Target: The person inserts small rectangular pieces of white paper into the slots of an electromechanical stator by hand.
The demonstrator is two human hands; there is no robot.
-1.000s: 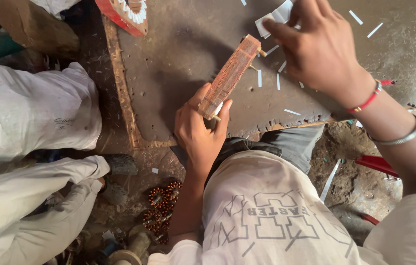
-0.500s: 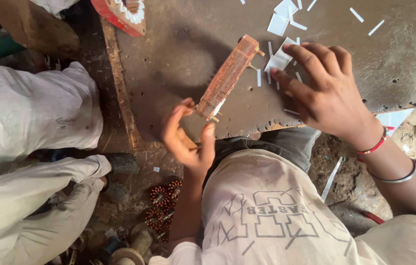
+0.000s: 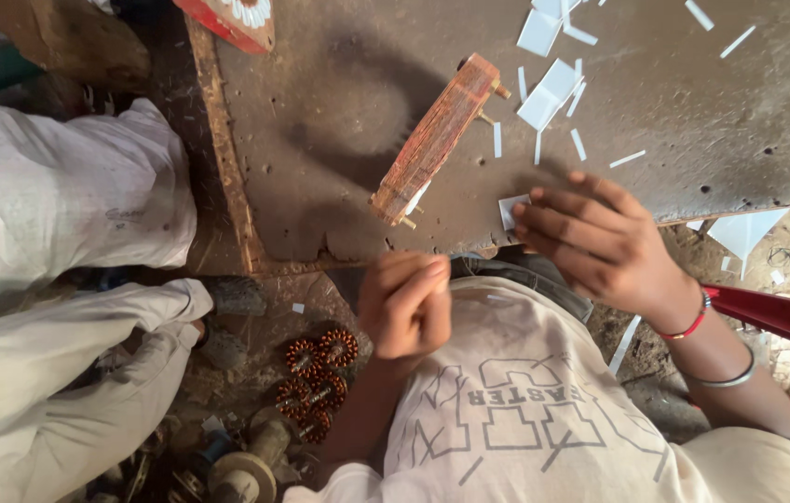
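— What did the right hand (image 3: 605, 244) have?

— Its fingers lay spread and flat over one small white paper square (image 3: 510, 209) at the near edge of the table (image 3: 320, 140), fingertips pressing on it. Not a closed grasp.

— And the left hand (image 3: 404, 305)?

— Fingers curled in, thumb against the fingertips, held just off the table's near edge above the lap. Whether anything was pinched in there I could not tell (too small to see, if so).

— The wooden piece?

— One reddish-brown wooden block (image 3: 435, 140), long and narrow, with small metal pins sticking out at both ends. It lay slantwise on the table, near end just beside the left hand and close to the paper square, touched by neither hand.

— Other paper?

— Three or four larger white offcuts (image 3: 544, 98) beyond the block, plus roughly eight thin white strips (image 3: 578, 144) scattered around them.

— Off the table?

— Four or five copper wire coils (image 3: 316, 373) clustered on the ground to the left, and another person's pale trouser legs (image 3: 60, 205) beside them.
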